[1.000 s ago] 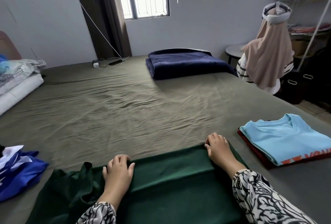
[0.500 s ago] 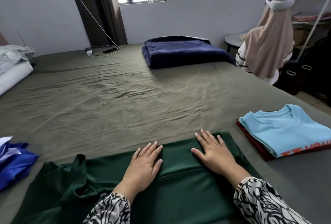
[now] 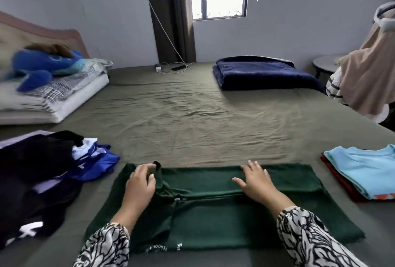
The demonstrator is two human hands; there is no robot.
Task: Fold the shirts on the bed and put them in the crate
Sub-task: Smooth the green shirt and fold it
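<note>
Shirts: one green shirt (image 3: 213, 209) near centre on bed (image 3: 192, 117), under two hands. Left hand (image 3: 140, 185) pinching sleeve (image 3: 159, 178); right hand (image 3: 255, 183) flat, fingers spread. Two folded shirts (image 3: 363, 175) stacked right.

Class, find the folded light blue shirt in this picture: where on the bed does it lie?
In the head view, the folded light blue shirt lies at the bed's right edge, on top of a dark red garment, right of the dark green shirt.
</note>
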